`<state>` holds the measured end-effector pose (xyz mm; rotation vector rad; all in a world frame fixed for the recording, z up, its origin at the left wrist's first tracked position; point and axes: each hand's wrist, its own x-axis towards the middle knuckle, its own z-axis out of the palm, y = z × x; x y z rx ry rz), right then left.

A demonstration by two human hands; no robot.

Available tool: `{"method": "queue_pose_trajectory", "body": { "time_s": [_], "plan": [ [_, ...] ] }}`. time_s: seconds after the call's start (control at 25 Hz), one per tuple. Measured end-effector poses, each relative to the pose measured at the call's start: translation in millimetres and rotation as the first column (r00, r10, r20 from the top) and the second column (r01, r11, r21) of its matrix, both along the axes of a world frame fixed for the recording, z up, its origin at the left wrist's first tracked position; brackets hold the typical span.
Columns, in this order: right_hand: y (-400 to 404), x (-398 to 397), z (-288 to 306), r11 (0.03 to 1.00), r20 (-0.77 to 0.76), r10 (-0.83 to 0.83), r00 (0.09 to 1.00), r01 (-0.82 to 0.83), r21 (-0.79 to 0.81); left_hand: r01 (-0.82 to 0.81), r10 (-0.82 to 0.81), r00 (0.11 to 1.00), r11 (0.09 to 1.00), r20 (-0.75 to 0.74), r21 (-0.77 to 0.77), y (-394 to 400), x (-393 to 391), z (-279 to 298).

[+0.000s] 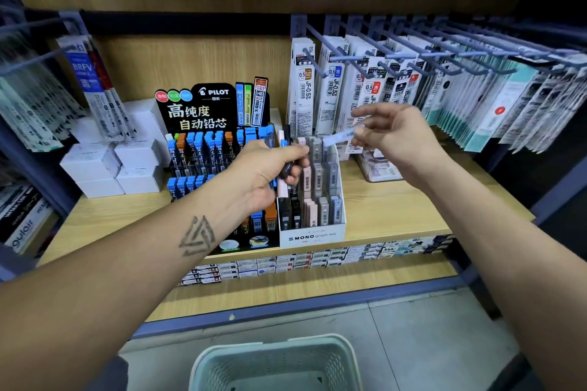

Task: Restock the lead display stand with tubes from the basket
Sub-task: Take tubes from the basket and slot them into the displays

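Observation:
My left hand (270, 170) grips a bundle of lead tubes (283, 165), blue, black and pale pink, in front of the two stands. My right hand (392, 133) pinches a single pale blue lead tube (338, 138) by one end, held level above the back rows of the white MONO graph stand (313, 236). That stand holds rows of black, pink, grey and light blue tubes. To its left the black Pilot lead display stand (203, 111) carries blue and orange tubes; my left forearm hides its lower rows. The pale green basket (276, 365) sits on the floor below.
White boxes (117, 165) are stacked left of the Pilot stand on the wooden shelf (397, 209). Refill packs hang on metal hooks (413, 51) above and to the right. A clear container (378, 168) stands behind my right hand. More packs line the lower shelf edge.

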<state>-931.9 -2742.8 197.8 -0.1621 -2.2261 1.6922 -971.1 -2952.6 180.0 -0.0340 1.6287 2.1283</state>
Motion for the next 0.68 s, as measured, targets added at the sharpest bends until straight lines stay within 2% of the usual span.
{"method": "queue_pose_trajectory", "body": {
  "time_s": [0.16, 0.24, 0.36, 0.48, 0.68],
  "plan": [
    [-0.5, -11.7, -0.1, 0.969, -0.047, -0.118, 0.992, 0.125, 0.212, -0.006, 0.006, 0.999, 1.000, 0.037, -0.015, 0.0, 0.2, -4.8],
    [-1.8, -21.2, -1.1, 0.902, -0.094, -0.133, 0.987, 0.160, 0.401, -0.010, 0.011, 0.999, 1.000, 0.034, -0.026, 0.4, -1.0, -5.8],
    [-5.6, -35.1, -4.2, 0.756, -0.144, -0.071, 0.987, 0.147, 0.637, -0.005, 0.006, 1.000, 1.000, 0.026, -0.025, 1.2, -1.1, -5.1],
    [-8.0, -45.7, -16.6, 0.654, -0.163, -0.039, 0.986, 0.148, 0.742, 0.012, -0.011, 1.000, 0.999, 0.012, -0.036, 2.0, -0.4, -5.8],
    [-10.3, -56.0, -33.0, 0.569, -0.139, -0.024, 0.990, 0.128, 0.812, 0.025, -0.025, 1.000, 0.999, 0.009, -0.041, 0.0, 0.4, -6.3]
  ]
}}
